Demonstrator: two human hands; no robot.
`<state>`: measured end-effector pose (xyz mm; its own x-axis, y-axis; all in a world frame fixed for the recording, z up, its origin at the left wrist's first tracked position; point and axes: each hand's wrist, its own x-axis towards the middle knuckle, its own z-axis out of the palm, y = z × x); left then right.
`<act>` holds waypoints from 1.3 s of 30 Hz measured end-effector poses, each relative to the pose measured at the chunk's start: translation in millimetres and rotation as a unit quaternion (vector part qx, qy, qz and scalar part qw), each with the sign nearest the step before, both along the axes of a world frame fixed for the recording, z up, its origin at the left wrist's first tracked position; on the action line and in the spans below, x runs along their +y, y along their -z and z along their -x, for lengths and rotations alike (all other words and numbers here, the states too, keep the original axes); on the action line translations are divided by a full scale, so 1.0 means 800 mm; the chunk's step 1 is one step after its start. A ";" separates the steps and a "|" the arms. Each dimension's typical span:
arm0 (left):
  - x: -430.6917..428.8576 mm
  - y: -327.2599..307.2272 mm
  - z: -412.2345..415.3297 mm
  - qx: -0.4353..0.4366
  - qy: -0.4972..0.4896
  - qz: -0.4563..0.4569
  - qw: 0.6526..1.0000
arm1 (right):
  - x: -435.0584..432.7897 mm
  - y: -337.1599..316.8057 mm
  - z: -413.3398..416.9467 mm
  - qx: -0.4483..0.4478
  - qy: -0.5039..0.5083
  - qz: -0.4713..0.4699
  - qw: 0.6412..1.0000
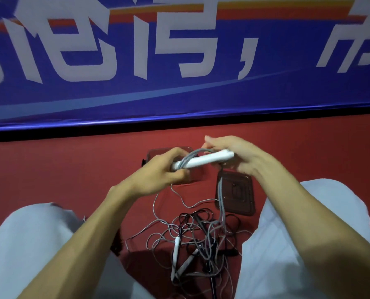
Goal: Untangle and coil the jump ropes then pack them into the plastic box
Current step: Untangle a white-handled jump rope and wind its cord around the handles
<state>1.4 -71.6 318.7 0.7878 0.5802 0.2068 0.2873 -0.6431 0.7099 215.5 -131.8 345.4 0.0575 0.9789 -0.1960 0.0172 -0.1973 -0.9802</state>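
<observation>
One grey rope over lid; box half hidden.

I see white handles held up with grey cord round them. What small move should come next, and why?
Probably one more turn of grey cord round the white handles, led by the right hand. The left hand grips the handles' left end, only a few loops sit on them, and the cord hangs from their right end down into the tangle on the floor.
</observation>
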 end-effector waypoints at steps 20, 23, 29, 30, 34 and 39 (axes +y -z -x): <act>0.027 0.002 0.003 -0.125 -0.200 0.097 0.967 | -0.010 0.021 0.024 -0.367 -0.203 0.016 0.907; 0.033 0.007 0.006 -0.062 -0.193 0.063 0.977 | -0.010 0.017 0.022 -0.483 -0.210 -0.072 0.847; 0.042 0.023 0.012 0.181 -0.140 -0.034 0.973 | -0.011 0.016 0.018 -0.621 -0.169 -0.237 0.728; 0.042 0.025 0.012 0.203 -0.128 -0.046 0.970 | -0.012 0.016 0.019 -0.626 -0.163 -0.253 0.719; 0.038 0.026 0.010 0.226 -0.099 -0.069 0.967 | -0.015 0.017 0.028 -0.638 -0.140 -0.317 0.688; 0.030 0.019 0.012 0.226 -0.058 -0.097 0.967 | -0.011 0.021 0.034 -0.601 -0.082 -0.400 0.687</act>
<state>-8.4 -47.6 303.6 0.7545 0.6557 -0.0300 0.6193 -0.6960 0.3634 188.1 -140.5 328.6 -0.4169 0.7589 0.5002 0.8667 0.4977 -0.0328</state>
